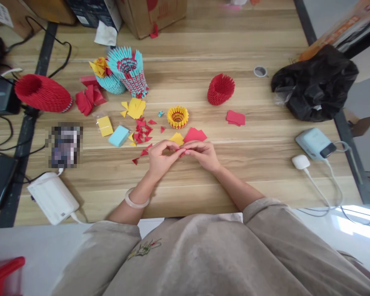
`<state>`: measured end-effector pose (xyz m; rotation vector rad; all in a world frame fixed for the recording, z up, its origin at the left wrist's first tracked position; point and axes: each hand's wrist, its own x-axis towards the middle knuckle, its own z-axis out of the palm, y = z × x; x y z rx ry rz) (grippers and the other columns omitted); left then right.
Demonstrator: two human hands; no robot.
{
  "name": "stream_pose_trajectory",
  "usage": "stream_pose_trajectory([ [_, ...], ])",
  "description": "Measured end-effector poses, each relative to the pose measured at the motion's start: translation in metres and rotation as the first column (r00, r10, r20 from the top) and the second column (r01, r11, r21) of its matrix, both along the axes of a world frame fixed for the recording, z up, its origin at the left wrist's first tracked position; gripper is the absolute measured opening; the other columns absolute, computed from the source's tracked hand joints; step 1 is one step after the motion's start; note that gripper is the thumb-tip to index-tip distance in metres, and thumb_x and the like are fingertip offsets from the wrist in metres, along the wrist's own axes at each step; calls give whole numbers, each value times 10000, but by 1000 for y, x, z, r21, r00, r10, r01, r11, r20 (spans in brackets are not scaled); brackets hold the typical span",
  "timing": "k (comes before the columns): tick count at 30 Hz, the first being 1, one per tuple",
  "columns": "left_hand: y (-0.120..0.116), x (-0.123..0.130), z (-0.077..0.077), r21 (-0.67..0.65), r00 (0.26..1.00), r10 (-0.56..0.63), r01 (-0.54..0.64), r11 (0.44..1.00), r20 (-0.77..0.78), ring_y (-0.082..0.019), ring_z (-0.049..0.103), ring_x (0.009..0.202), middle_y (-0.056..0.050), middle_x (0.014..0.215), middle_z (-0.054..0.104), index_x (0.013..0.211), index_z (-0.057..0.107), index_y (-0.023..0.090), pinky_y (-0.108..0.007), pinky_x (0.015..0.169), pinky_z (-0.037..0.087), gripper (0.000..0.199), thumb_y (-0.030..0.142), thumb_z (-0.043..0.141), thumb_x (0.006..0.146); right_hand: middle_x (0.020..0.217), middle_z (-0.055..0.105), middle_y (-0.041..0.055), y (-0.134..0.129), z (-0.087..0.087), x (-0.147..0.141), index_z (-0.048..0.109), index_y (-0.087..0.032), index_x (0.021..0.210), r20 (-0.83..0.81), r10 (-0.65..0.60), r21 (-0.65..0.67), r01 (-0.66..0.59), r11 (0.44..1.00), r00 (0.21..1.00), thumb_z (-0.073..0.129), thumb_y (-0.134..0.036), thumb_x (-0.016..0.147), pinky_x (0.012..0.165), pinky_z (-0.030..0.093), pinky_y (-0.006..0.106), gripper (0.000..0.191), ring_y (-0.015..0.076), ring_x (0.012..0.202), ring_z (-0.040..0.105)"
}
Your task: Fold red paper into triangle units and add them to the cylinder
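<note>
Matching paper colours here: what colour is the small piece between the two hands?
Red; the small piece shows best, though partly hidden, in the head view.

One head-worn camera looks forward and down, apparently close above hands (158, 161) (206, 156) and table (185, 191).

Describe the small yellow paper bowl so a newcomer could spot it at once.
On the wood-grain table, look just beyond the person's left hand and right hand. There sits the small, round bowl of folded yellow paper. Its dark red inner bands set it apart from the larger, all-red folded-paper bowl.
</note>
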<state>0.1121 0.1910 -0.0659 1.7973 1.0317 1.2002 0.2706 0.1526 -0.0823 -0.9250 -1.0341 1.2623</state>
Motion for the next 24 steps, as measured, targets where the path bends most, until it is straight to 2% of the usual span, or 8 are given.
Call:
stream_pose_trajectory([
  [3,1,0,3,-145,995,-18,32,989,101,-109,615,586,-17,674,687,729,661,154,-216,561,489,187,258,788,640,827,738,19,1,-1,2,750,-230,800,14,-29,32,28,999,999,781,-272,686,748,560,284,126,142,783,677],
  [7,1,-1,5,-223,971,-116,163,961,210,-145,676,726,-61,810,727,838,695,155,-252,681,539,174,256,736,702,835,734,6,3,-3,5,747,-243,815,12,-122,70,121,990,992,759,-227,713,752,548,259,104,123,791,672],
  [11,1,-1,2,-220,975,-147,183,958,168,-173,680,784,-74,862,731,868,716,162,-293,754,546,246,240,780,644,843,727,9,2,-4,6,737,-238,815,20,-163,82,160,984,986,754,-246,721,776,545,271,96,124,803,669],
  [17,3,-1,0,-129,986,-133,145,981,99,-167,685,766,-53,816,739,789,732,183,-296,758,548,111,215,749,684,801,719,20,2,-1,4,717,-225,770,80,-182,109,173,979,980,760,-319,712,769,552,304,119,145,798,666],
  [24,3,-2,0,-137,988,-137,146,980,69,-164,691,750,-49,800,742,770,733,183,-285,740,556,82,230,737,703,785,718,14,2,0,4,717,-229,748,74,-186,91,179,980,980,774,-316,693,746,549,292,118,141,775,665],
])
